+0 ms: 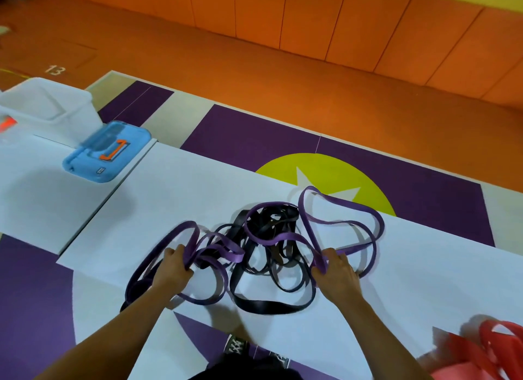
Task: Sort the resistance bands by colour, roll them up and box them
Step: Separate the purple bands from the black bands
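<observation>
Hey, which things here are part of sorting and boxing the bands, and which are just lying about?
For the job: purple rubber resistance bands, gripped by left hand and right hand; black rubber resistance bands; red rubber bands; translucent plastic box; probably the blue plastic lid.
Just lying about: white table, purple-and-yellow floor mat, patterned shoe.

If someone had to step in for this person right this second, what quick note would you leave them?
Hands: the left hand grips a loop of the purple bands at the pile's left side; the right hand grips another purple loop at its right.
Things: purple bands and black bands lie tangled together on the white table. The red bands sit apart at the near right. The clear box and blue lid are at the far left.
Done: red seems separated out.
Left: pull purple from black, roll every band, box them; no rolled band is in view.
</observation>
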